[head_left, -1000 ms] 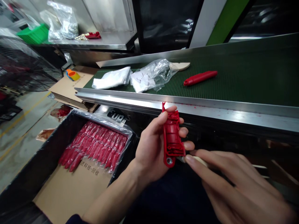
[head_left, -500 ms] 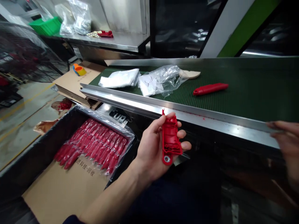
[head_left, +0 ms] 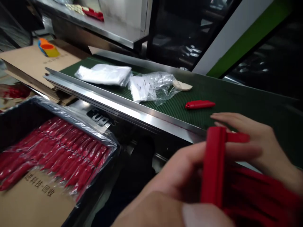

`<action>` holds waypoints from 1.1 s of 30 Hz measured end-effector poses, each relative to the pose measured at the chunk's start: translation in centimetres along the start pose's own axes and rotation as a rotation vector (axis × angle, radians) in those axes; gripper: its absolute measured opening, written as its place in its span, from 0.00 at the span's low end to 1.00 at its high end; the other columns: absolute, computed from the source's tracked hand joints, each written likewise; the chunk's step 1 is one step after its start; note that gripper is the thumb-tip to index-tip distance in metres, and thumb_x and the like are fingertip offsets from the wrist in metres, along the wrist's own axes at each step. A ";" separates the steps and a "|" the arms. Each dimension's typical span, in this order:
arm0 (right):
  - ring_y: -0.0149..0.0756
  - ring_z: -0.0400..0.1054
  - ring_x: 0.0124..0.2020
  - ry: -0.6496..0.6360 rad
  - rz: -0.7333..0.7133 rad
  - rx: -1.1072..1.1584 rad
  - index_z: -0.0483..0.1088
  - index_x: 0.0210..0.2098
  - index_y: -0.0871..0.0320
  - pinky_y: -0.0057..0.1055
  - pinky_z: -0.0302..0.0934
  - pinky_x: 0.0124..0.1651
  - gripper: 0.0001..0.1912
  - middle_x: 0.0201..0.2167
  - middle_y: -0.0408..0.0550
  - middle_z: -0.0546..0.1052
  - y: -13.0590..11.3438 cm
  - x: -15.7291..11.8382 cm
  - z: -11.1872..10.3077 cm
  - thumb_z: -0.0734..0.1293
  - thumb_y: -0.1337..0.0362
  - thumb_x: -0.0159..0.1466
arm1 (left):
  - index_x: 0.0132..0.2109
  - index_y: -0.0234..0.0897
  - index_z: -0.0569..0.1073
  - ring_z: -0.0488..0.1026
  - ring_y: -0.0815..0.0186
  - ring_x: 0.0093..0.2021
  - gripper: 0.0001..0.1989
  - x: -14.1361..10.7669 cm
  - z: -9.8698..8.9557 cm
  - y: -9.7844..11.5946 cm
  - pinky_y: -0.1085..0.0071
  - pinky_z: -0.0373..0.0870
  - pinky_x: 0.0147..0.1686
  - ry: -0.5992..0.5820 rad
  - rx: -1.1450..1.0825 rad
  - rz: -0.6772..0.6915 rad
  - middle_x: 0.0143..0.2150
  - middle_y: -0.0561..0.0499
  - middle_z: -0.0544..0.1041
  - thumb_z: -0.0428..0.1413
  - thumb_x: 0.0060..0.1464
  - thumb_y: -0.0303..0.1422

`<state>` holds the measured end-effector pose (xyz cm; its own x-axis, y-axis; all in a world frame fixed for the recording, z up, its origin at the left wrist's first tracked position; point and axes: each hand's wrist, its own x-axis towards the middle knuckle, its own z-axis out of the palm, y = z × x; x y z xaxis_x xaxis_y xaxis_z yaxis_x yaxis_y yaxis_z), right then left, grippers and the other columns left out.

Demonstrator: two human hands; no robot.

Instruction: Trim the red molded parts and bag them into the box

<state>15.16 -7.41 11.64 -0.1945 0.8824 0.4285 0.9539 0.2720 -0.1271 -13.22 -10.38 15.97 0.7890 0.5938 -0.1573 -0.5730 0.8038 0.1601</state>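
Close to the camera, my left hand [head_left: 175, 179] is closed around a red plastic part [head_left: 213, 167], its thumb on the near side and fingers behind. The part stands roughly upright, with a short tab jutting right. Behind it, my right hand [head_left: 258, 132] reaches over the green conveyor belt [head_left: 239, 94], fingers stretched out and partly hidden by the held part. Left of those fingertips, apart from them, a long red plastic piece [head_left: 200, 104] lies on the belt. Dark red shapes [head_left: 258, 195] at lower right are blurred; I cannot tell whether they belong to the held part.
White plastic bags [head_left: 104, 74] and a clear bag [head_left: 153, 86] lie on the belt behind its metal rail [head_left: 142, 113]. At lower left, a lined bin [head_left: 94, 176] holds several wrapped red pieces and cardboard. A tape dispenser [head_left: 48, 49] sits on stacked cardboard [head_left: 23, 58].
My left hand has brought the red part closer to the camera and rightward, turning it. My right hand has moved left from the belt's rail to over the belt. The view has shifted.
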 end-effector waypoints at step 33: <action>0.30 0.75 0.47 -0.198 0.144 0.850 0.75 0.44 0.47 0.15 0.68 0.49 0.08 0.45 0.38 0.78 -11.2 4.0 4.8 0.67 0.65 0.66 | 0.47 0.41 0.77 0.77 0.74 0.37 0.08 -3.3 -11.8 6.8 0.84 0.73 0.40 0.630 1.018 0.743 0.38 0.55 0.81 0.58 0.60 0.30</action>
<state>2.63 -5.07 10.44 -0.1966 0.9591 0.2037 0.4947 0.2764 -0.8240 -22.38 -6.46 6.07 -0.0078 0.9962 -0.0867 -0.1836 0.0838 0.9794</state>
